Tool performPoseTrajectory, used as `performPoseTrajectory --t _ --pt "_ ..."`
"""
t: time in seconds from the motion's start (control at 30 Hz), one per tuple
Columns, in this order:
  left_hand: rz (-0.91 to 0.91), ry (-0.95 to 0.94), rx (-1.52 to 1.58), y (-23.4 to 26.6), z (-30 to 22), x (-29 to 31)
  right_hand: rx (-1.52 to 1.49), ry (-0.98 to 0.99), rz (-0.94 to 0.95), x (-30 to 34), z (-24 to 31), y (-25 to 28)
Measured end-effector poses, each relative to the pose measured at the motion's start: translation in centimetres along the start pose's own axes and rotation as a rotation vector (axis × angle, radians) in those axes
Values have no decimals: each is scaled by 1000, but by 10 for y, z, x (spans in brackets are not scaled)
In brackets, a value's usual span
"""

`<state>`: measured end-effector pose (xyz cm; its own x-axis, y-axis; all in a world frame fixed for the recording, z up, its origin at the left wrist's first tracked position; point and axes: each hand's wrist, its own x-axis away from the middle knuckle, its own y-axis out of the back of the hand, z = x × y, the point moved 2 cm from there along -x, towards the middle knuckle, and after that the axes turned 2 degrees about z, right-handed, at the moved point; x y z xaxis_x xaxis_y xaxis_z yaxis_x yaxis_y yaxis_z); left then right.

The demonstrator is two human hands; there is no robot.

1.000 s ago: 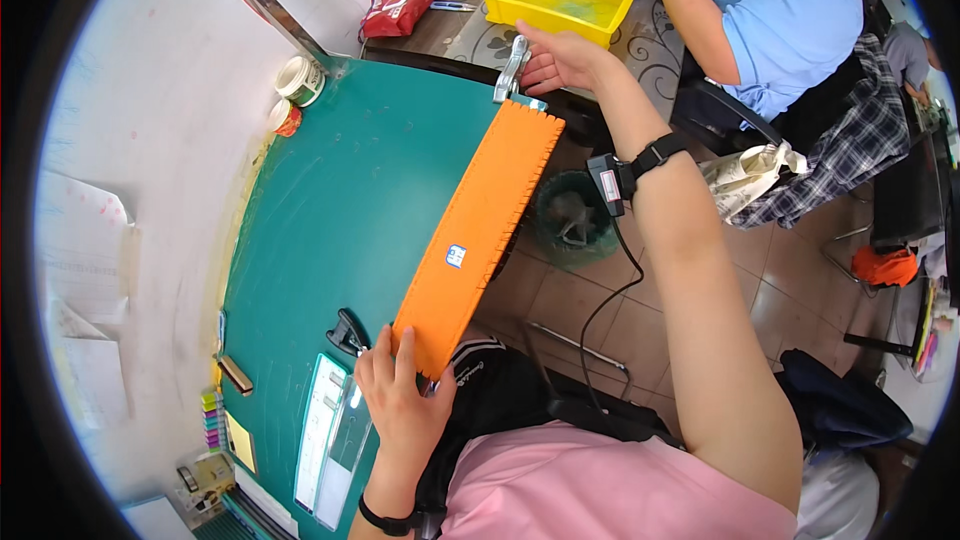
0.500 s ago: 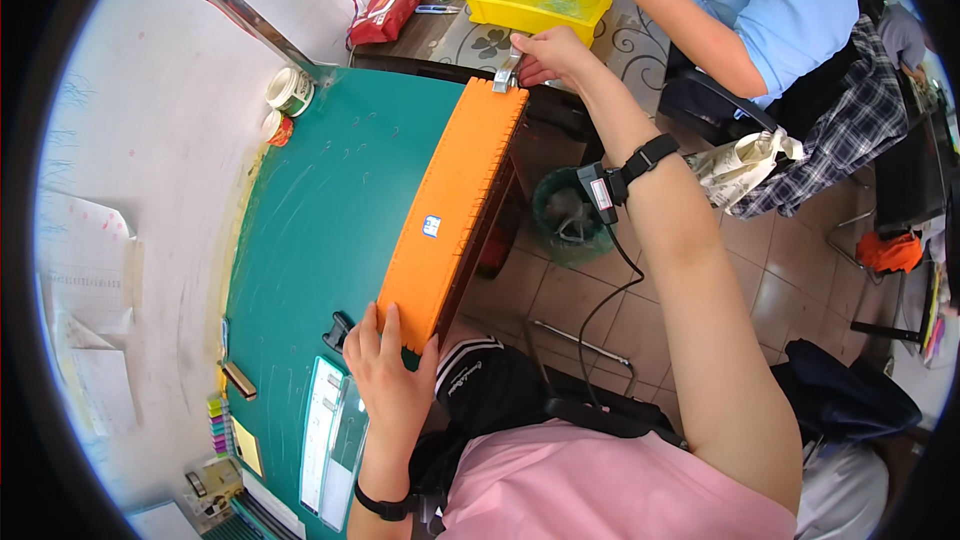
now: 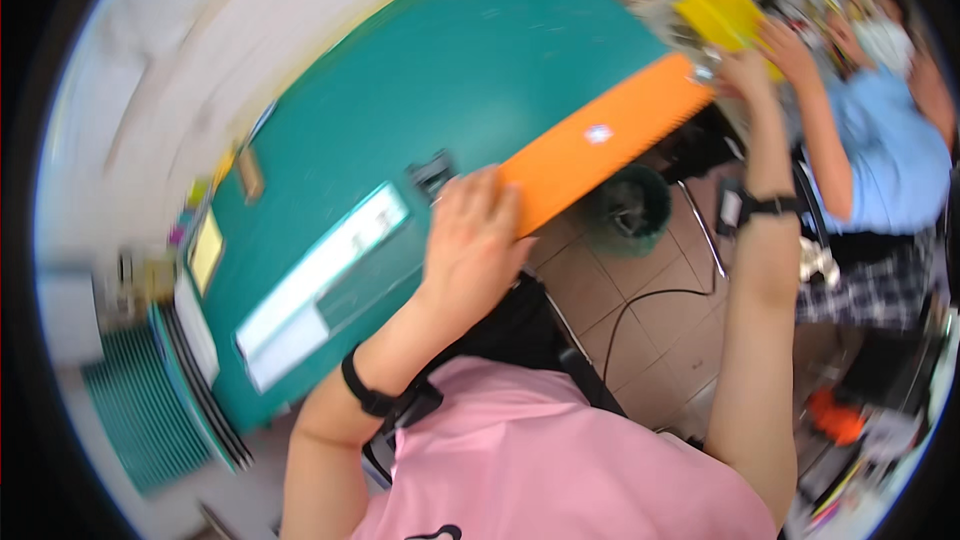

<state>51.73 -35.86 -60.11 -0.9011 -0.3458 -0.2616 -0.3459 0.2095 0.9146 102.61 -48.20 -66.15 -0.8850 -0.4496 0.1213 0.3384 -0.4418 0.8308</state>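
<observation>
A long orange board (image 3: 590,145) with toothed edges and a small pale sticker lies along the near edge of the green tabletop. My left hand (image 3: 470,240) rests over its near end, fingers extended at one corner and thumb apart at the other. A black clip (image 3: 432,174) lies just beyond those fingers. At the far end, my right hand (image 3: 745,78) has its fingers closed at a silvery metal clip (image 3: 700,73) on the board's end. Motion blur softens both the clip and the fingertips.
A co-worker in blue (image 3: 885,165) reaches to a tilted yellow tray (image 3: 720,12) close to my right hand. A bin (image 3: 630,210) stands below the table edge. A clear-and-white flat case (image 3: 320,280) and a wooden block (image 3: 249,174) lie on the table (image 3: 400,70).
The view has swung, so the board and table appear turned and shifted right. Both hands stay at the board's ends. The yellow tray now looks tipped up.
</observation>
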Motion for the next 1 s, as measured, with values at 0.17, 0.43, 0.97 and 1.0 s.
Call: performPoseTrajectory --t 0.17,0.43,0.97,1.0 --pt "-117 -49 145 51 14 80 -98 441 -78 191 182 -19" --pt "-257 503 -144 134 88 273 259 1061 137 340 285 -165" --pt "-534 1150 -16 155 168 432 -434 697 314 318 273 -174" --pt "-522 1158 10 158 167 430 -613 646 411 318 269 -173"
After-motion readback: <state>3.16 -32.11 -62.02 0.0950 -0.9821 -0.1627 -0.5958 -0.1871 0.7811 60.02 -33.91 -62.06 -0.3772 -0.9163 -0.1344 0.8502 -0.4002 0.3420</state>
